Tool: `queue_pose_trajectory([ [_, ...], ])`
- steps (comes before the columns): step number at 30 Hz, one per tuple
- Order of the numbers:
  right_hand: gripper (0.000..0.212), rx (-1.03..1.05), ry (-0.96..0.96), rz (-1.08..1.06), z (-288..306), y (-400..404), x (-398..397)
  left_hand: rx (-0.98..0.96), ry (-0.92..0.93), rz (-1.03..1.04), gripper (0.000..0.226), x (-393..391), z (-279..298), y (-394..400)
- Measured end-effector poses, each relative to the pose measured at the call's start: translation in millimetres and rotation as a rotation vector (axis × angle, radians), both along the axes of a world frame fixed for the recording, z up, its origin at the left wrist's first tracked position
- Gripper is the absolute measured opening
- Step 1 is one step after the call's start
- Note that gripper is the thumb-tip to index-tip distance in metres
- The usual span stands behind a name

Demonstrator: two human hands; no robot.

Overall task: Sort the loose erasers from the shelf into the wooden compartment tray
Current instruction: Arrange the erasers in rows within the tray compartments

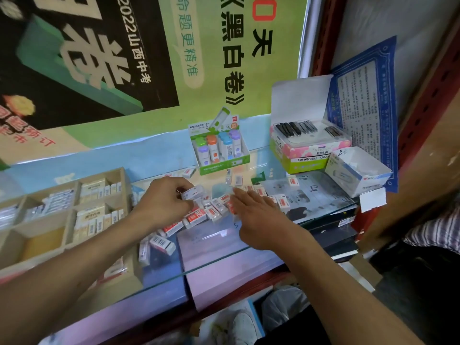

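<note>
Two bare forearms rise from the bottom edge of the frame toward a glass shelf (224,260) at mid-frame. The left hand (163,204) has its fingers (183,189) curled round one white eraser (192,192), held just above the heap with its long axis lying roughly left to right, its right end tipped slightly up. The right hand (258,220) lies flat and spread, fingers straight and holding nothing, its fingertips at the right edge of the heap.

The loose erasers (211,211) sit in a jumbled heap between the two hands, white with red and barcode labels, pointing every way; a few more (161,242) lie lower left of it, and others are scattered toward the right.

At the left of the frame stands the wooden tray (69,212). Its middle compartments hold erasers standing in rows; one lower compartment shows bare wood.

Further back, centre, is a green display box (221,148) of coloured upright items. At the upper right are stacked boxes (306,148) with an open lid and dark metal clips, a white box (358,170) beside them, and a blue notice (366,100). A large poster (99,58) fills the wall behind.
</note>
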State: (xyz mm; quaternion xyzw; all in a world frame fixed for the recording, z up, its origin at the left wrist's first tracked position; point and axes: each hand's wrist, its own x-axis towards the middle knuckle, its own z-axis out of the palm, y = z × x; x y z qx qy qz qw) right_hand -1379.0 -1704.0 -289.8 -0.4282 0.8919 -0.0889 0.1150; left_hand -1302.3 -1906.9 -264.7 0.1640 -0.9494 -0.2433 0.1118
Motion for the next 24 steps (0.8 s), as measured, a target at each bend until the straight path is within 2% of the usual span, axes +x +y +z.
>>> queue_pose_trajectory([
  [7, 0.073, -0.002, -0.008, -0.012, -0.1, -2.9, -6.3, 0.020, 0.003, 0.025, 0.020, 13.4, 7.2, -9.9],
  [11, 0.072, -0.099, -0.018, -0.023, 10.1, -12.6, -8.0, 0.000, -0.003, 0.080, 0.019, 21.7, 11.4, -19.7],
  [17, 0.049, -0.307, -0.030, -0.048, 34.2, -57.3, -1.8, 0.021, 0.041, 0.164, 0.018, 42.2, 17.2, -46.2],
  [21, 0.044, -0.224, -0.021, 0.001, 43.1, -108.2, -13.0, 0.129, 0.125, 0.251, 0.021, 55.8, 12.8, -59.3],
  [24, 0.044, -0.136, 0.007, 0.021, 39.5, -144.9, -33.4, 0.141, 0.138, 0.276, 0.021, 62.3, 9.2, -70.2],
])
